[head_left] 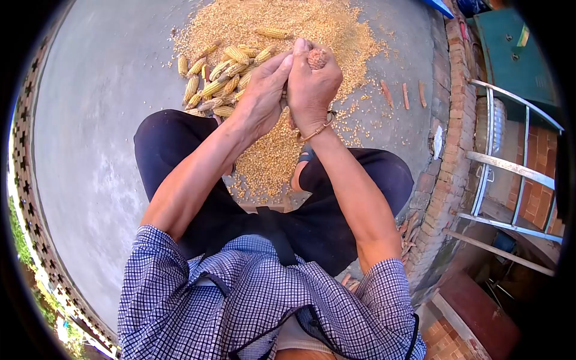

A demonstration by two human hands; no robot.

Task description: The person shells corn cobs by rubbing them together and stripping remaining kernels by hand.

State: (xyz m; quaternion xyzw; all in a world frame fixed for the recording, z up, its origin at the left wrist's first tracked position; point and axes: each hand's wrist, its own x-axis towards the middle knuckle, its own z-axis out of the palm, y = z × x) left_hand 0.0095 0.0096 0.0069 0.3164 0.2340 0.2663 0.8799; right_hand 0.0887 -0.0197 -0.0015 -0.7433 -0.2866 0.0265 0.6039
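Note:
My right hand (pixel 313 87) is wrapped around a corn cob (pixel 317 58), whose reddish end shows between thumb and fingers. Pressed up against it, thumb beside thumb, my left hand (pixel 262 93) is closed on the cob too; the palms hide most of it. Just left of and beyond my hands lies a pile of yellow ears of corn (pixel 216 87). Loose corn kernels (pixel 306 21) cover the ground behind them, and more kernels (pixel 264 162) lie between my legs.
Several bare reddish cobs (pixel 405 96) lie on the concrete floor (pixel 96 150) to the right. A low brick edge (pixel 447 162) runs along that side, with a metal frame (pixel 522 171) and a green cabinet (pixel 516 57) beyond. More stripped cobs (pixel 410 234) rest near my right elbow.

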